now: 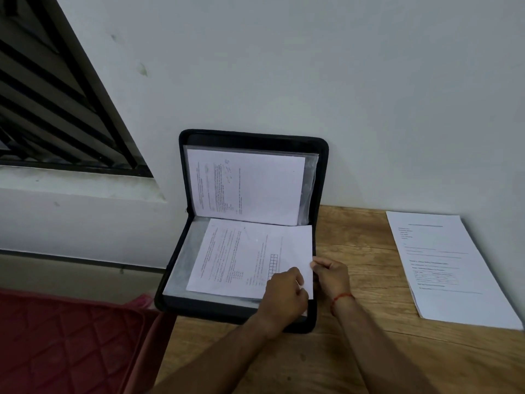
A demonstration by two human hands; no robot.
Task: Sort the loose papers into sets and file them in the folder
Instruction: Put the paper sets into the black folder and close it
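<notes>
Both hands pinch the printed sheet (250, 257) on the open folder (319, 177) at the counter's (369, 351) back left corner: left hand (285, 294), right hand (331, 273). Uneven pushing could crease it against the sleeve.

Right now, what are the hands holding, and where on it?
Both hands are on the sheet lying in the folder: right hand pinches its right edge, left hand is at its lower right corner, whether gripping or pressing I can't tell.
</notes>
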